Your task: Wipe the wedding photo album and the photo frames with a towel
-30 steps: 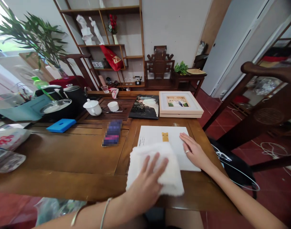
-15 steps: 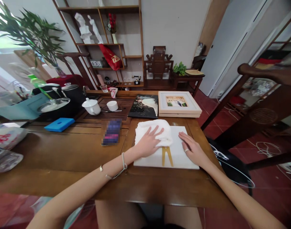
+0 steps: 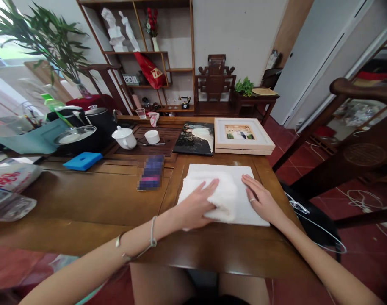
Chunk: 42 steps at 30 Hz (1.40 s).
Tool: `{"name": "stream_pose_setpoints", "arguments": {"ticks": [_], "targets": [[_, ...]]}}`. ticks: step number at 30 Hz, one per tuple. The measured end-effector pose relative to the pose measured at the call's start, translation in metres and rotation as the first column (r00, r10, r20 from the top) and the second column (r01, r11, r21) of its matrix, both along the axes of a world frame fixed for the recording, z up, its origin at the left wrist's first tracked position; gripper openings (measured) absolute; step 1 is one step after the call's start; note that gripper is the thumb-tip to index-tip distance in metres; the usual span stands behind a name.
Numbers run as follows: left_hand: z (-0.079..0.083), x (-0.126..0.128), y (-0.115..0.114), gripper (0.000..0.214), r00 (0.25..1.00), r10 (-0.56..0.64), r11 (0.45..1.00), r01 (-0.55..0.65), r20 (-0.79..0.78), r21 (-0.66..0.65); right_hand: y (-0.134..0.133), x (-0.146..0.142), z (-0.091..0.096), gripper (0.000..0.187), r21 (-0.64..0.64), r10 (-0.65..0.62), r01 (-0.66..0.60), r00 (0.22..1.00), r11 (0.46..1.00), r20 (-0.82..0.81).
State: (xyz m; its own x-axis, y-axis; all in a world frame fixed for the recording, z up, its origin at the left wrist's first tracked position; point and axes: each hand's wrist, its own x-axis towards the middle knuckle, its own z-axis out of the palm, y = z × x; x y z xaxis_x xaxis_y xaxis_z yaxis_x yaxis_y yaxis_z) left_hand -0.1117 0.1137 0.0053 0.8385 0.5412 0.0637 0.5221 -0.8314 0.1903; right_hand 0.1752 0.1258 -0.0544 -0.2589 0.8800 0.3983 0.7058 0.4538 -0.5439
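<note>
On the counter (image 3: 101, 186), the white cloth (image 3: 227, 195) under the left hand (image 3: 195, 207), its grip spread and unclosed, has slid nearer over the white board (image 3: 249, 212), so rubbing covers the gold mark, while the right hand (image 3: 261, 203) rests flattened there, and a lidded white pot (image 3: 124, 139) hides its contents.
</note>
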Motion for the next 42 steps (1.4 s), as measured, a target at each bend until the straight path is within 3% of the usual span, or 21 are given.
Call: {"name": "stream_pose_setpoints", "arguments": {"ticks": [4,7,10,16,19,22,28,31,34,37,40,42], "targets": [[-0.005,0.007,0.050,0.032,0.995,0.095,0.994,-0.094,-0.018,0.062,-0.001,0.000,0.003,0.043,-0.010,0.000,0.000,1.000,1.000,0.014],[-0.007,0.010,0.059,0.028,0.992,0.114,0.990,-0.109,-0.047,0.092,-0.001,-0.001,0.004,0.043,-0.015,0.003,-0.002,1.000,1.000,0.015],[-0.007,0.008,0.036,0.022,0.993,0.101,0.993,-0.096,-0.064,0.072,-0.001,-0.001,0.003,0.043,-0.018,-0.005,0.005,1.000,1.000,0.015],[-0.001,-0.001,-0.050,0.026,0.996,-0.083,0.997,0.083,-0.013,-0.004,-0.001,-0.002,0.001,0.043,-0.007,-0.009,0.009,1.000,1.000,0.022],[0.002,-0.001,-0.064,0.023,0.991,-0.135,0.991,0.135,-0.020,-0.020,-0.001,-0.003,0.001,0.043,-0.010,-0.014,0.014,1.000,1.000,0.019],[0.001,0.005,-0.042,0.032,0.997,-0.065,0.998,0.065,-0.028,0.003,-0.002,-0.002,0.002,0.043,-0.014,-0.007,0.007,1.000,1.000,0.001],[0.003,0.039,0.046,0.027,0.970,0.233,0.967,-0.224,-0.065,0.122,0.000,-0.002,0.003,0.043,-0.019,-0.003,0.003,1.000,1.000,-0.012],[0.007,0.059,0.059,0.029,0.967,0.229,0.959,-0.204,-0.115,0.195,0.001,-0.001,0.002,0.043,-0.030,-0.008,0.008,1.000,1.000,-0.020],[0.007,0.076,0.033,0.029,0.971,0.172,0.952,-0.120,-0.166,0.283,0.001,0.003,0.000,0.050,-0.025,0.033,-0.034,0.998,0.999,-0.044],[0.006,0.086,-0.021,0.030,0.975,0.146,0.922,-0.073,-0.167,0.380,0.002,0.007,-0.001,0.053,-0.027,0.095,-0.097,0.994,0.995,-0.060],[0.007,0.087,-0.077,0.029,0.981,0.113,0.906,-0.035,-0.160,0.423,0.002,0.006,0.000,0.045,-0.062,0.060,-0.064,0.996,0.996,-0.073],[0.008,0.085,-0.099,0.028,0.988,0.066,0.917,-0.005,-0.139,0.400,0.002,0.005,0.000,0.042,-0.070,0.037,-0.043,0.996,0.997,-0.077]]}}
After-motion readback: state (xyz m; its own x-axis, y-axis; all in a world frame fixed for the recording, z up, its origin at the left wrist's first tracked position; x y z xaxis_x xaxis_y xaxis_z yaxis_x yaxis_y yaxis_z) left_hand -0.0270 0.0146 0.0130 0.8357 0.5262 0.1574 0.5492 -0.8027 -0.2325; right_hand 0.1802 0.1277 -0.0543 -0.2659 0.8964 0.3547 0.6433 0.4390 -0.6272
